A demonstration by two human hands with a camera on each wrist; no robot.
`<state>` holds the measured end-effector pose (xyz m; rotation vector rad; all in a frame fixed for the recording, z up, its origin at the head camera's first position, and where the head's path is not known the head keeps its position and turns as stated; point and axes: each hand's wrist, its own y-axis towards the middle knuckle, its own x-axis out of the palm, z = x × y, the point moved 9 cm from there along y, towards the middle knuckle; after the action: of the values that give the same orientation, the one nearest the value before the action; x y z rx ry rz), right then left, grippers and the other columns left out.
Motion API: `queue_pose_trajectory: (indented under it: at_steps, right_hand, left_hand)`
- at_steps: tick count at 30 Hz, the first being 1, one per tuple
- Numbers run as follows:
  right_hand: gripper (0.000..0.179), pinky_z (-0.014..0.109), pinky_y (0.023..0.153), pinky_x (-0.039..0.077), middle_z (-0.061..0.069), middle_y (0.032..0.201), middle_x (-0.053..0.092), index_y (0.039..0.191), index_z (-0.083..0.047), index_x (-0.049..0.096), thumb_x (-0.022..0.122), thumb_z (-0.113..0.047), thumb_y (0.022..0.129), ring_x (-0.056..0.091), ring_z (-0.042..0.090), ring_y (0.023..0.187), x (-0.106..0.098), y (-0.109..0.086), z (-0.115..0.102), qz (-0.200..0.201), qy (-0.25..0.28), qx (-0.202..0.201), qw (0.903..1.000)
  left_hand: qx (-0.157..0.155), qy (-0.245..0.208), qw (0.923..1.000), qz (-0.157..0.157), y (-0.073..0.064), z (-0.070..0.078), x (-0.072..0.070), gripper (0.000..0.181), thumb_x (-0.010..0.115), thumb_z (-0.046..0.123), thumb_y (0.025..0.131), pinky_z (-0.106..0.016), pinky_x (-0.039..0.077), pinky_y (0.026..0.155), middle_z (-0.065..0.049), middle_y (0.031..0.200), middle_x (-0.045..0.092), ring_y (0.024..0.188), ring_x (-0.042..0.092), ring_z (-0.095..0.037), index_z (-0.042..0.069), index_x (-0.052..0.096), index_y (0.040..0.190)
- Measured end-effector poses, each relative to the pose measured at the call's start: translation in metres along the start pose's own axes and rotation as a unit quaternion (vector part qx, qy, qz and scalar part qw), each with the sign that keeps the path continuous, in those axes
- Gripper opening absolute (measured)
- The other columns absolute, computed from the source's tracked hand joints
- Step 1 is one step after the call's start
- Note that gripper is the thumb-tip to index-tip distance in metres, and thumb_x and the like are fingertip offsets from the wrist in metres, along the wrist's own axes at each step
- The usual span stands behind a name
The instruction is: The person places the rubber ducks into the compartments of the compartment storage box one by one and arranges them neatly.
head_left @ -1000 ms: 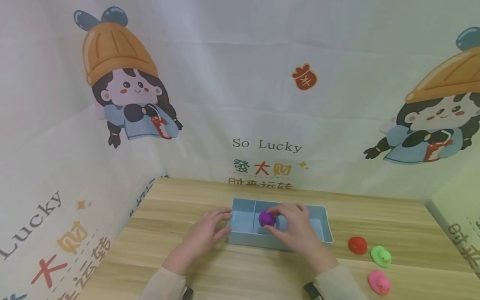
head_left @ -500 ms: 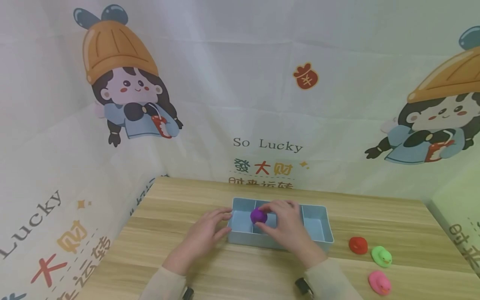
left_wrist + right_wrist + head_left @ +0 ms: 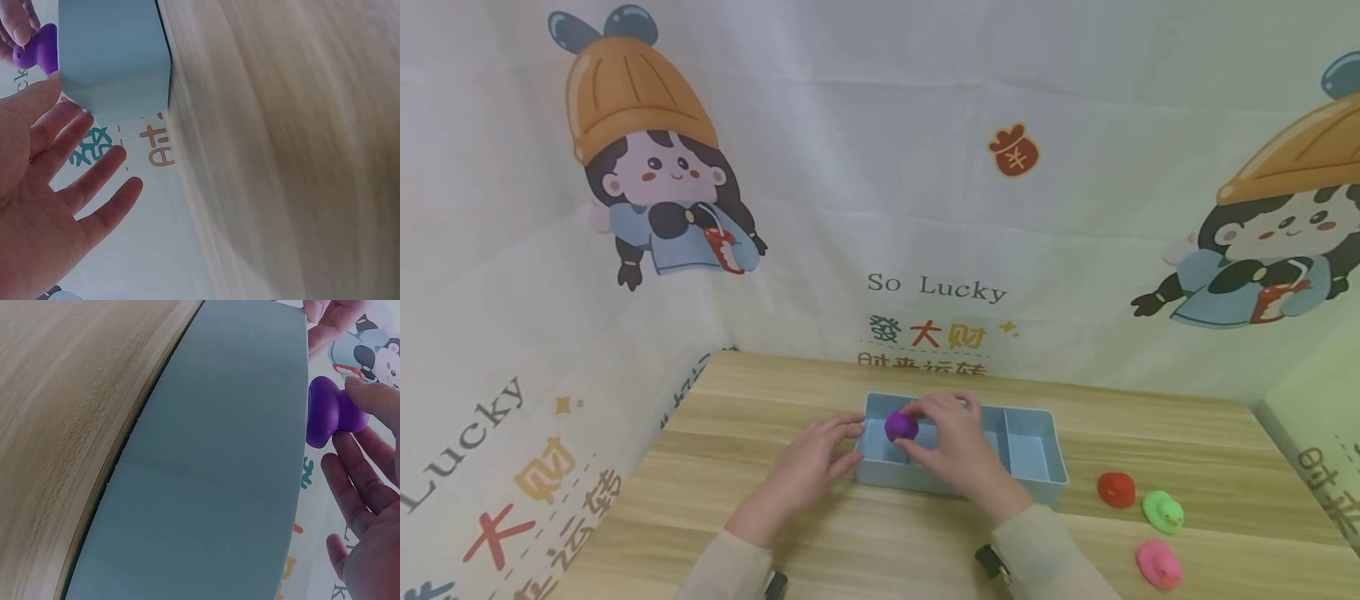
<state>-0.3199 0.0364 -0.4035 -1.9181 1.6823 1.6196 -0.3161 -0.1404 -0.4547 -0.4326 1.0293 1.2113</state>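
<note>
Between thumb and fingers, my right hand (image 3: 958, 442) pinches a purple rubber duck (image 3: 901, 427) above the left end of a blue-grey divided box (image 3: 910, 478). The right wrist view shows the duck (image 3: 325, 412) by the box's rim, its head between thumb and fingers. With fingers spread and fairly straight, my left hand (image 3: 812, 458) touches the box's left end. In the left wrist view the thumb and fingertips of the left hand (image 3: 56, 181) meet the box's edge (image 3: 119, 62). Part of the box's middle is hidden behind the right hand.
To the right of the box lie a red duck (image 3: 1116, 490), a green duck (image 3: 1163, 512) and a pink duck (image 3: 1159, 564) on the wooden table (image 3: 865, 558). A printed cloth (image 3: 850, 167) hangs behind the table and along its sides.
The right hand has carried the purple duck leftward, from over the second compartment to over the left end compartment. The left hand has stayed at the box's left end.
</note>
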Motion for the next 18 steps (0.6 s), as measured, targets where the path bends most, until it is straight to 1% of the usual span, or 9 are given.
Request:
queue_pose_trajectory:
  at_steps: [8, 13, 18]
  right_hand:
    - [0.036, 0.060, 0.114, 0.034, -0.005, 0.106, 0.076, 0.110, -0.018, 0.073, 0.090, -0.031, 0.081, 0.069, 0.015, 0.102, 0.006, 0.005, -0.004, -0.010, 0.004, 0.001, 0.9999]
    - [0.035, 0.060, 0.115, 0.033, -0.005, 0.108, 0.076, 0.109, -0.020, 0.073, 0.090, -0.033, 0.081, 0.068, 0.015, 0.105, 0.011, 0.008, -0.003, -0.023, -0.001, 0.003, 0.9997]
    - [0.034, 0.057, 0.115, 0.032, -0.006, 0.108, 0.076, 0.109, -0.021, 0.073, 0.090, -0.032, 0.081, 0.068, 0.015, 0.107, 0.015, 0.013, -0.002, -0.029, -0.010, 0.001, 0.9995]
  left_hand:
    - [0.006, 0.005, 1.0000, -0.004, 0.000, 0.002, -0.002, 0.042, 0.072, 0.022, 0.097, -0.059, 0.040, 0.120, -0.007, 0.153, 0.056, 0.141, 0.051, -0.035, 0.006, 0.065, 0.135]
    - [0.008, 0.007, 0.9999, -0.006, 0.000, 0.003, -0.003, 0.042, 0.072, 0.021, 0.097, -0.060, 0.040, 0.119, -0.008, 0.152, 0.057, 0.141, 0.052, -0.036, 0.005, 0.065, 0.135]
    - [0.009, 0.013, 0.9999, -0.007, 0.000, 0.003, -0.003, 0.042, 0.071, 0.022, 0.097, -0.059, 0.041, 0.119, -0.007, 0.153, 0.056, 0.141, 0.051, -0.035, 0.006, 0.064, 0.136]
